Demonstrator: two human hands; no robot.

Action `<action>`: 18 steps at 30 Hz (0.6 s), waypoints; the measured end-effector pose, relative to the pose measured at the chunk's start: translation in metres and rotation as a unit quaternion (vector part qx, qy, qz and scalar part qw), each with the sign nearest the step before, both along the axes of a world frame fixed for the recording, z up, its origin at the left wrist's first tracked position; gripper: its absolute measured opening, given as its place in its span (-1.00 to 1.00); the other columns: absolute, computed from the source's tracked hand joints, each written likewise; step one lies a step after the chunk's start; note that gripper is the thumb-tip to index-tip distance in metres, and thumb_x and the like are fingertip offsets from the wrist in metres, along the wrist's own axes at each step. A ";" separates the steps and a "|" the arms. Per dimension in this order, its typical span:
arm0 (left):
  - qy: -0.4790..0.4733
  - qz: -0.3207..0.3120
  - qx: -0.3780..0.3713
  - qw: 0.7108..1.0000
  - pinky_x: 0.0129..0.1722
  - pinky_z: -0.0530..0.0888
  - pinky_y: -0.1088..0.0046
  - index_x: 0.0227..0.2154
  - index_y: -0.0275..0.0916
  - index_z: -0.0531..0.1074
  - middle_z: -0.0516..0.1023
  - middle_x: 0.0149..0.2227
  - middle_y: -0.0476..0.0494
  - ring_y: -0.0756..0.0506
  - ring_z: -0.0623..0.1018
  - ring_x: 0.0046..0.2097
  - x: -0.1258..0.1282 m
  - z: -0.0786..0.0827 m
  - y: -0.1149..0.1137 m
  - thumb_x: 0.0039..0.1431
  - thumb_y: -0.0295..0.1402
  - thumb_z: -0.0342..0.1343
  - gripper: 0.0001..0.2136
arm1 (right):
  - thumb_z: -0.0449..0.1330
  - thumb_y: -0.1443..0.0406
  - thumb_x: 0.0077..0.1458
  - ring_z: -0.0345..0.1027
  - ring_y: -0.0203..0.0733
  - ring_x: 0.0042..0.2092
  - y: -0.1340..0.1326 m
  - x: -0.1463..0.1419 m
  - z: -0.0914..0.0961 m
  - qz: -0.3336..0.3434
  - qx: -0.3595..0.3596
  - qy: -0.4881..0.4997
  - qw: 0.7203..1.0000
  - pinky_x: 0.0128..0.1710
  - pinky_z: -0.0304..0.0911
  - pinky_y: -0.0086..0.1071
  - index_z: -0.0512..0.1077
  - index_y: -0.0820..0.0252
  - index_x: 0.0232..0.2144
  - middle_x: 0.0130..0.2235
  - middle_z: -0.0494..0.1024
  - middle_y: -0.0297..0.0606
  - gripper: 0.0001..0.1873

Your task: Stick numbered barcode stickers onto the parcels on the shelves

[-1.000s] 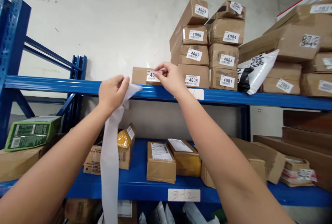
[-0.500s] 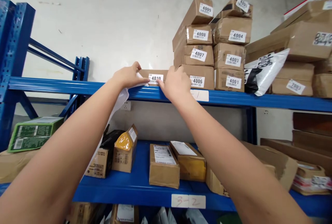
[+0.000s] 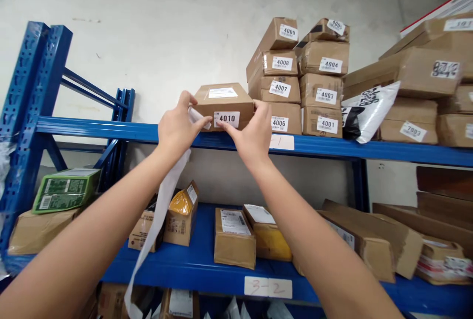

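Note:
A small brown box [image 3: 224, 103] with a white label reading 4010 is tilted up off the upper blue shelf [image 3: 111, 129]. My left hand [image 3: 178, 129] grips the box's left end and also pinches a long white paper strip [image 3: 157, 220] that hangs down past the lower shelf. My right hand [image 3: 253, 134] grips the box's right end, thumb under the label. Directly right of the box stand stacked brown boxes [image 3: 295, 80] labelled 4001 to 4009.
Larger brown cartons [image 3: 417, 92] and a white mailer bag [image 3: 369, 107] fill the upper shelf's right side. The lower blue shelf [image 3: 192, 267] holds several small parcels, a green box [image 3: 66, 190] at left and long cartons at right. A blue rack upright [image 3: 33, 102] stands at left.
My right hand pressed the 4010 label onto the box front. Then both hands took the box by its ends and lifted it, tilted, off the shelf edge.

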State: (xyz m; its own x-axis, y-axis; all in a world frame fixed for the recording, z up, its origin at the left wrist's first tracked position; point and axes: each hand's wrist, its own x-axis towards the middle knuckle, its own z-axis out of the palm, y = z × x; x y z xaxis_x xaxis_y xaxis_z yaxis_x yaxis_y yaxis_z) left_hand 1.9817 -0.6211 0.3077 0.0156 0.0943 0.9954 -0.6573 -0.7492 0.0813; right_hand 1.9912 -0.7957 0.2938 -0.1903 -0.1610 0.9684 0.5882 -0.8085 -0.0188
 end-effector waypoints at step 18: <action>-0.161 -0.012 0.015 0.987 -0.06 0.51 0.35 -0.15 -0.15 0.34 0.54 0.00 -0.19 -0.15 0.55 0.01 0.013 -0.085 0.008 0.13 -0.28 0.20 -0.75 | 0.37 0.13 -0.09 0.21 0.07 0.13 0.006 0.045 -0.076 0.144 -0.003 -0.165 0.976 -0.15 0.43 -0.10 0.09 0.07 0.04 0.02 0.25 0.02 -0.27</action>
State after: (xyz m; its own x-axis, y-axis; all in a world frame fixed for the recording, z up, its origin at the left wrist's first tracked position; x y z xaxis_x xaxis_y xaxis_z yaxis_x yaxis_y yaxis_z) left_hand 1.9951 -0.6130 0.2230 -0.3006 0.0680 0.9513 -0.6628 -0.7322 -0.1571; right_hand 2.0362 -0.7894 0.2176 -0.4399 -0.2490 0.8628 0.7643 -0.6083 0.2141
